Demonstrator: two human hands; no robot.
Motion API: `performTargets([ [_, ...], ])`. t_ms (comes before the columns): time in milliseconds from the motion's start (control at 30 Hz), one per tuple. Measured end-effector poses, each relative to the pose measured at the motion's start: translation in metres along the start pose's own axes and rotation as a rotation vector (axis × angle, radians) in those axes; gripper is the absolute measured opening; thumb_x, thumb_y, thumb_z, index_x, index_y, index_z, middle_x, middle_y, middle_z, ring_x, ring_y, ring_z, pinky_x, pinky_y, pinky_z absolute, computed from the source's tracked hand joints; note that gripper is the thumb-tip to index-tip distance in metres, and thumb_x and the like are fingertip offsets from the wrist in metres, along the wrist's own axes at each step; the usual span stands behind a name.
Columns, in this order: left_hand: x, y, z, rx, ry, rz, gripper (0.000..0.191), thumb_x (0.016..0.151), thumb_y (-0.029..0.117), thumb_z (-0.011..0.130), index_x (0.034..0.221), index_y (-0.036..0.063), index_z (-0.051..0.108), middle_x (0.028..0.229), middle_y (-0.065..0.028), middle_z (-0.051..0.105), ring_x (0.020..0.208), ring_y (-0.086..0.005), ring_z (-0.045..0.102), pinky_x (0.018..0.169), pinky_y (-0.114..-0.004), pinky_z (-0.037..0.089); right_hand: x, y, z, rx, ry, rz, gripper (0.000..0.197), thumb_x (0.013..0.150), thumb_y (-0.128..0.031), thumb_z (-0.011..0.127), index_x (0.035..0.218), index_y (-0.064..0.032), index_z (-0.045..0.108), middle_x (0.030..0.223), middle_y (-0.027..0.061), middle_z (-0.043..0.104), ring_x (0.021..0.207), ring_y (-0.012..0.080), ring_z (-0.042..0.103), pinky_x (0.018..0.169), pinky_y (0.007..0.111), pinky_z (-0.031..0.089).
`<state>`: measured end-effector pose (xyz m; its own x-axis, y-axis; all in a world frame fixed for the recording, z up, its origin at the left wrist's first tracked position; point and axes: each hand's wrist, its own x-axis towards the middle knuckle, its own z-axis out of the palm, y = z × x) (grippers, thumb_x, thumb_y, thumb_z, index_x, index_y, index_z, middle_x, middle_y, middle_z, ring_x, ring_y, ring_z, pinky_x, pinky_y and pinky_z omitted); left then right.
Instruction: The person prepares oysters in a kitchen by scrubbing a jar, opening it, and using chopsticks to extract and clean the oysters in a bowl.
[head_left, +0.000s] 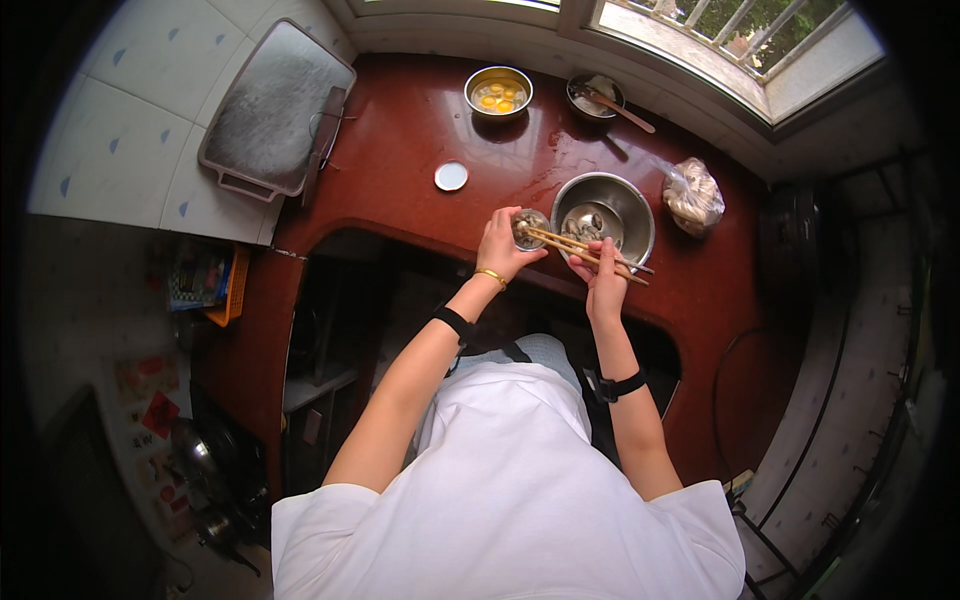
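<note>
My left hand (504, 241) is wrapped around a small clear jar (531, 229) filled with greyish shellfish meat, probably oysters. In my right hand (604, 283) is a pair of wooden chopsticks (568, 244), their tips in the jar's mouth. Right beside the jar stands a stainless steel bowl (636, 201), partly under the chopsticks and my right fingers. More pieces of the shellfish meat (582, 227) lie on its bottom. A round white-lined jar lid (451, 175) rests on the counter, up and left of my left hand.
On the red-brown counter (397, 150), a metal bowl (499, 91) holds several raw eggs. A small bowl (596, 96) with white contents has a wooden-handled utensil (624, 114) across it. A knotted plastic bag of pale food (694, 196) lies right. A tray (277, 109) leans at left.
</note>
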<state>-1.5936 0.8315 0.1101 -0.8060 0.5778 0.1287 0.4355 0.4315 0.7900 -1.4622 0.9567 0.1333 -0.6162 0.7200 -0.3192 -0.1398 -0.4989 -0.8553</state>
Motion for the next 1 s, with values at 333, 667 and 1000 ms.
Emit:
performTargets([
  [333,0.001,0.0,0.0,0.014,-0.005,0.007,0.078,0.055,0.026,0.087,0.118,0.0055,0.045,0.116,-0.0146,0.053,0.107,-0.0345,0.052,0.091,-0.042,0.045,-0.006,-0.007,-0.011,0.118,0.024,0.054,0.032,0.099,-0.032,0.048,0.095,-0.0018,0.056,0.086,0.0127,0.064,0.069,0.0196,0.066,0.067,0.033,0.059],
  [667,0.001,0.001,0.0,0.006,-0.016,-0.004,0.078,0.056,0.026,0.087,0.118,0.0051,0.045,0.116,-0.0148,0.053,0.107,-0.0344,0.052,0.092,-0.041,0.045,-0.012,-0.02,-0.003,-0.063,0.0,-0.068,0.031,0.099,-0.03,0.049,0.092,-0.0007,0.058,0.085,0.0101,0.063,0.067,0.0187,0.066,0.063,0.03,0.059],
  [1000,0.001,-0.003,-0.001,0.02,-0.014,0.012,0.079,0.056,0.028,0.087,0.119,0.0047,0.045,0.117,-0.0147,0.052,0.107,-0.0348,0.052,0.092,-0.042,0.044,0.003,-0.038,-0.047,-0.219,0.155,-0.203,0.029,0.098,-0.027,0.05,0.091,-0.0005,0.058,0.087,0.0087,0.061,0.068,0.0151,0.064,0.064,0.026,0.057],
])
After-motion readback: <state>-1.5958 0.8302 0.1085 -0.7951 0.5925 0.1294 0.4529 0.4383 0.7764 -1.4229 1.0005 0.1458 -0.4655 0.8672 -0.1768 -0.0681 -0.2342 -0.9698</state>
